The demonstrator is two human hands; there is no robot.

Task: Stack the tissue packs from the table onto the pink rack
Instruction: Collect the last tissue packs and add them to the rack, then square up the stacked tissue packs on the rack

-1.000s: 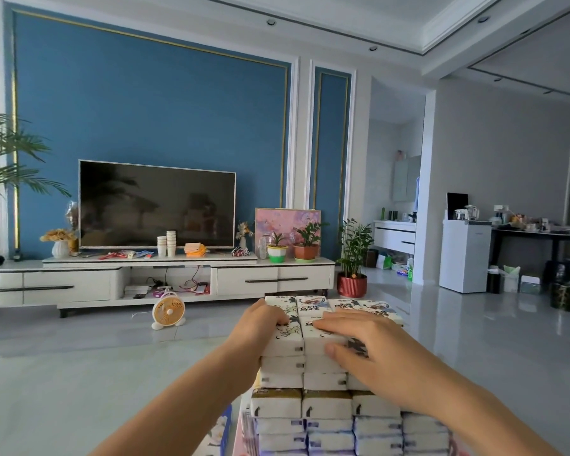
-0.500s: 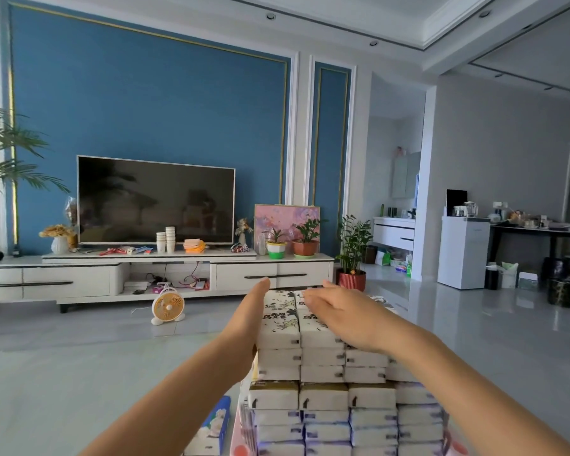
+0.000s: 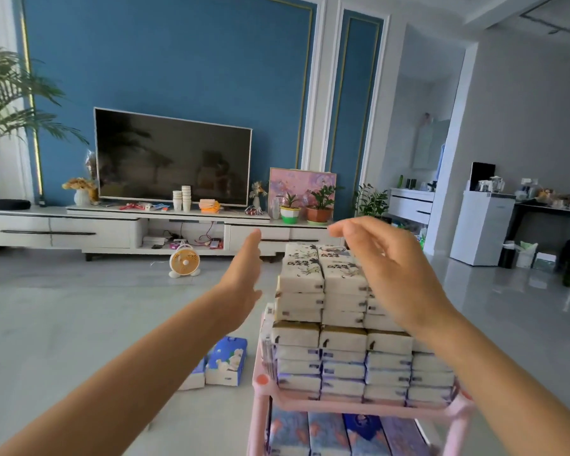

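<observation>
White printed tissue packs [image 3: 323, 281], stacked, pink rack [image 3: 359, 410]

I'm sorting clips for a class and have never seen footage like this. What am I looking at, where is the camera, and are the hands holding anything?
There is no machine: a person works with two bare hands, filmed by a wide-angle camera worn on their head, looking forward and down. The left hand is held flat beside a tall stack of white wrapped tissue packs; the right hand hovers by its top, fingers loosely bent. Neither holds anything. The stack sits on the top shelf of a pink plastic rack. Blue-wrapped packs lie on the grey floor to its left.
</observation>
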